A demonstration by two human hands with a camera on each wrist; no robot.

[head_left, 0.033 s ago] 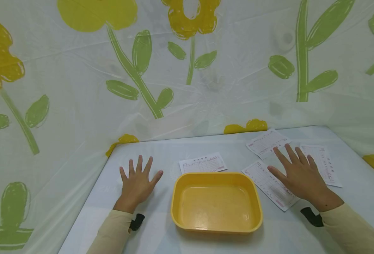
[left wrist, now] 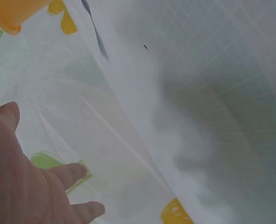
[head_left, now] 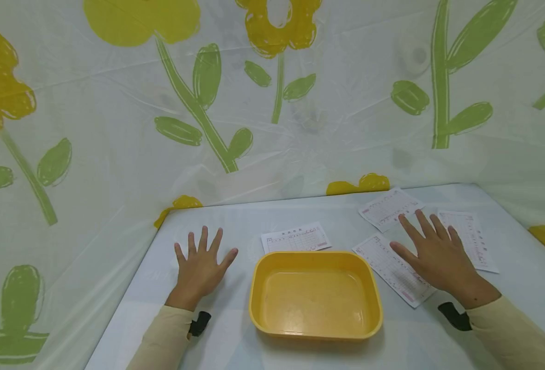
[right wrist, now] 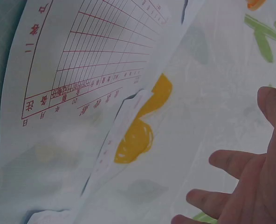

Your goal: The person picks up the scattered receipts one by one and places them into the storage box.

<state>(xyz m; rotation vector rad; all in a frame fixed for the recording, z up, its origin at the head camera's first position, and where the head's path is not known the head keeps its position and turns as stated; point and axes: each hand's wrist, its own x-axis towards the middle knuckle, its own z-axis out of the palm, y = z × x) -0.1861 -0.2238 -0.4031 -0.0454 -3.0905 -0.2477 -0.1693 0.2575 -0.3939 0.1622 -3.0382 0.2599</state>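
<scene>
My left hand is spread with straight fingers over the left side of the table, left of a yellow plastic tray. It holds nothing, and its shadow falls on the tabletop in the left wrist view. On the other side, my right hand also has its fingers spread, above printed paper slips. One slip lies beside the tray, partly under that hand in the head view. Another slip is farther back, and a third slip lies to the right. Red grid lines show on a slip in the right wrist view.
Behind the tray lies one more slip, its near edge hidden by the tray rim. The white table ends at a hanging cloth with printed flowers at the back and sides. A dark strap piece sits at the left wrist.
</scene>
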